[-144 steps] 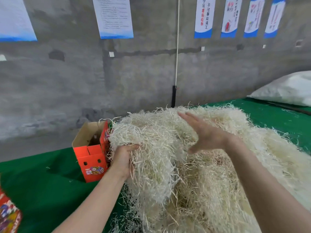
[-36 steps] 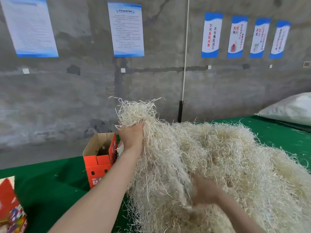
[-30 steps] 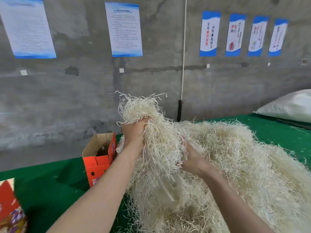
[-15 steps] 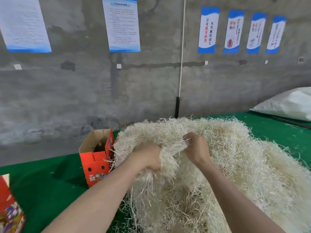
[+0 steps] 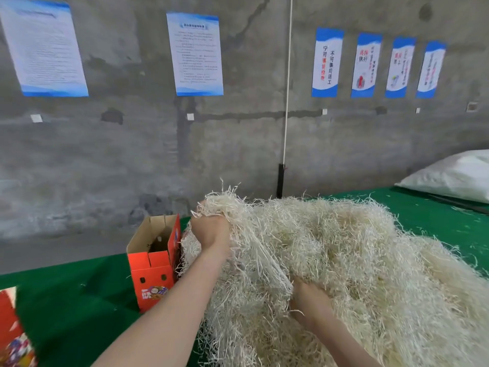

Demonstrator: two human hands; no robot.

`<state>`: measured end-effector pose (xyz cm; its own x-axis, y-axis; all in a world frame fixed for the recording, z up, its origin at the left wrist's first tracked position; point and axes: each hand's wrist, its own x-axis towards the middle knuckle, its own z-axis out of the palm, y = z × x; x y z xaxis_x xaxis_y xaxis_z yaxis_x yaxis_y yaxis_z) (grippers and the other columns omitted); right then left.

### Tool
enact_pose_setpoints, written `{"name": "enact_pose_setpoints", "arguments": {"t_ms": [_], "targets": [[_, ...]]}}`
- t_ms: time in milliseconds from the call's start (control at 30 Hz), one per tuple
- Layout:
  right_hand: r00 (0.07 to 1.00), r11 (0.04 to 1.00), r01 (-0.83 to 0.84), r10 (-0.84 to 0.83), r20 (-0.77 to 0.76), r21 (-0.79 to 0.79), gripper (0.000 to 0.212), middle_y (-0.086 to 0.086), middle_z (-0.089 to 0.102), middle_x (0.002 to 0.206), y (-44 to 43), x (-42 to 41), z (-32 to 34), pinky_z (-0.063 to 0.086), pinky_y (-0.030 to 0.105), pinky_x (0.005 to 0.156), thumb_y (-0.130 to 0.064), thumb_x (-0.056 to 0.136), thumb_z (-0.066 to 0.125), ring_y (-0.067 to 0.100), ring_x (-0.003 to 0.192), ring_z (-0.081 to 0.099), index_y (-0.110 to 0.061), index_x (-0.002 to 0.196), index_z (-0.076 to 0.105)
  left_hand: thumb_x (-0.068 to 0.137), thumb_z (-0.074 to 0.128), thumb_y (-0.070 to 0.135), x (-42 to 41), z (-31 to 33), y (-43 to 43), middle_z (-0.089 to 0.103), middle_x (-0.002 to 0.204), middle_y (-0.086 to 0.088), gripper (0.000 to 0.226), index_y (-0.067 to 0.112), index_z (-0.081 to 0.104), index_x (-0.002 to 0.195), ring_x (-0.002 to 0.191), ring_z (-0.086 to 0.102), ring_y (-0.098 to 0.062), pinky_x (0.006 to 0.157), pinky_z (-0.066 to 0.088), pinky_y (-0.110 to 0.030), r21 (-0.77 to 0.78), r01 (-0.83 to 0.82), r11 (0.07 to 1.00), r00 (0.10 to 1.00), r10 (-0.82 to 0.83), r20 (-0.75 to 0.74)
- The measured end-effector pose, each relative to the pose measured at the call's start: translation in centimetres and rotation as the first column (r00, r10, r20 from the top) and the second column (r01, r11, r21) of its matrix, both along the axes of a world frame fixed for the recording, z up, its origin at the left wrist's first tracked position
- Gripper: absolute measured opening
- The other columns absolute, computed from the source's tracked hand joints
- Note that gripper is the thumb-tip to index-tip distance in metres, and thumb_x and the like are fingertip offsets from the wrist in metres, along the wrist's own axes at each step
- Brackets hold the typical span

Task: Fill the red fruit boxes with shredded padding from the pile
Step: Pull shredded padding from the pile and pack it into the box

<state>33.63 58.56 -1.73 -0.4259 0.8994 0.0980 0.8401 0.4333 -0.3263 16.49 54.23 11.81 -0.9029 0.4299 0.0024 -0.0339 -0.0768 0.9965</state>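
Clenched round a tuft of pale shredded padding (image 5: 221, 205), the left hand (image 5: 211, 231) has risen beside the open red cardboard fruit box (image 5: 152, 271) near the far edge of the green table (image 5: 79, 300), while the right hand (image 5: 309, 303) has sunk lower, grip hidden in strands, seemingly tearing a handful free.

1. A rough grey concrete wall (image 5: 127, 160) fills the far side.
2. Two white paper notices with blue edges (image 5: 195, 54) hang on it at left, and four narrow blue-and-white posters (image 5: 327, 62) at right.
3. A thin white cord (image 5: 288, 88) drops to a black fitting (image 5: 280, 180).
4. A green cloth-covered table (image 5: 66, 292) spans the near side, with a white sack (image 5: 455, 176) at far right.
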Motion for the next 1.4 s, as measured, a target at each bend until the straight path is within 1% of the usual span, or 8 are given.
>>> {"name": "enact_pose_setpoints", "arguments": {"t_ms": [267,400,500,600,833,1100,1233,1400], "targets": [[0.997,1.0,-0.021,0.022,0.072,-0.016,0.066,0.0,0.053,0.122,-0.1,1.4,-2.1,0.041,0.031,0.102,-0.006,0.082,0.056,0.019,0.111,0.051,-0.017,0.139,0.025,0.089,0.037,0.0,-2.2,2.9,-0.4,0.054,0.078,-0.004,0.016,0.01,0.049,0.091,0.063,0.052,-0.02,0.06,0.045,-0.029,0.247,-0.065,0.967,0.877,-0.063,0.477],[0.972,0.998,-0.043,0.052,0.23,-0.045,0.07,0.007,0.028,0.148,0.1,1.7,-2.4,0.019,0.042,0.115,-0.013,0.089,0.047,0.027,0.138,0.023,-0.017,0.147,0.009,0.098,0.029,0.015,-3.5,3.5,-1.6,0.054,0.089,-0.01,0.028,0.009,0.054,0.086,0.104,0.056,-0.03,0.079,0.042,-0.033,0.464,0.159,0.871,0.825,-0.376,0.423],[0.942,0.996,-0.024,0.052,0.331,-0.088,0.065,0.005,0.031,0.147,-0.5,2.0,-4.0,0.024,0.038,0.111,-0.028,0.09,0.047,0.023,0.134,0.031,-0.018,0.146,0.016,0.099,0.031,0.029,-4.6,5.9,-2.0,0.066,0.101,-0.011,0.036,0.01,0.061,0.102,0.092,0.062,-0.029,0.074,0.05,-0.043,0.659,0.189,0.728,0.745,-0.543,0.387],[0.989,0.979,-0.119,0.132,0.072,-0.166,0.063,-0.002,0.056,0.121,-0.7,1.3,-0.1,0.046,0.02,0.09,-0.015,0.084,0.061,0.011,0.104,0.055,-0.02,0.138,0.031,0.096,0.041,0.024,-4.1,6.3,-2.4,0.067,0.089,-0.009,0.026,0.01,0.063,0.093,0.077,0.065,-0.025,0.068,0.054,-0.041,0.534,0.281,0.797,0.773,-0.518,0.367],[0.901,0.935,-0.353,0.325,-0.287,-0.048,0.081,-0.006,0.038,0.142,-2.3,0.2,13.8,0.037,0.029,0.104,-0.017,0.075,0.074,0.017,0.127,0.039,-0.028,0.141,0.03,0.086,0.059,0.009,-4.3,1.9,-4.7,0.063,0.072,-0.008,0.012,0.007,0.059,0.097,0.043,0.063,-0.022,0.036,0.049,-0.031,0.369,0.213,0.905,0.791,-0.381,0.478],[0.474,0.692,-0.694,0.231,-0.85,-0.2,0.096,-0.028,0.016,0.145,-9.9,-6.1,14.3,0.028,0.048,0.105,-0.013,0.07,0.072,0.006,0.13,0.022,-0.062,0.133,0.018,0.094,0.039,0.017,-3.6,2.5,-12.2,0.063,0.049,-0.009,0.029,0.006,0.056,0.073,0.04,0.061,-0.02,0.039,0.051,-0.028,0.352,0.496,0.794,0.743,-0.598,0.3],[0.334,0.763,-0.616,0.031,-0.942,-0.194,0.072,-0.005,0.047,0.135,-13.5,-9.8,15.4,0.046,0.044,0.092,-0.006,0.079,0.066,0.018,0.115,0.053,-0.046,0.132,0.038,0.089,0.051,0.012,-6.7,2.4,-18.0,0.071,0.089,-0.014,0.017,0.005,0.065,0.096,0.084,0.068,-0.027,0.077,0.056,-0.04,0.329,0.515,0.792,0.794,-0.585,0.167],[0.366,0.714,-0.676,0.109,-0.924,-0.184,0.071,-0.027,0.048,0.097,-20.2,-12.3,13.7,0.048,0.024,0.085,-0.023,0.069,0.07,0.008,0.101,0.056,-0.033,0.132,0.039,0.051,0.07,0.017,-10.7,-0.9,-26.5,0.07,0.104,-0.011,0.031,0.008,0.072,0.081,0.104,0.063,-0.026,0.086,0.052,-0.039,0.159,0.437,0.885,0.893,-0.449,0.043]]}}
